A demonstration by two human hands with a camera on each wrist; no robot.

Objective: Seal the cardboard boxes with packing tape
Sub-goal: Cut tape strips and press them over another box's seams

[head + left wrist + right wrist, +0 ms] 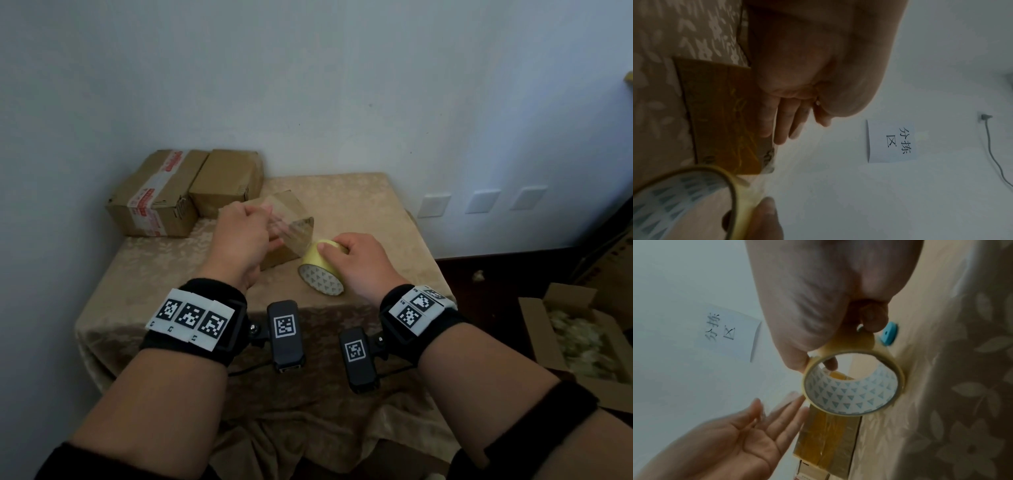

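Right hand (356, 260): my fingers curl round the tape roll (322, 270), just beside the small box (287, 236)
Left hand (744, 439): fingers straight, blurred, against the box; contact hard to tell
Table (191, 274): beige patterned cloth, two boxes (178, 192) at the wall

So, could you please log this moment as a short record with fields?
left hand: open, straight fingers beside the small box, motion-blurred
right hand: grips the tape roll
tape: a clear strip runs from the roll across the small box
other boxes: two at the table's far left corner
floor: open carton at right
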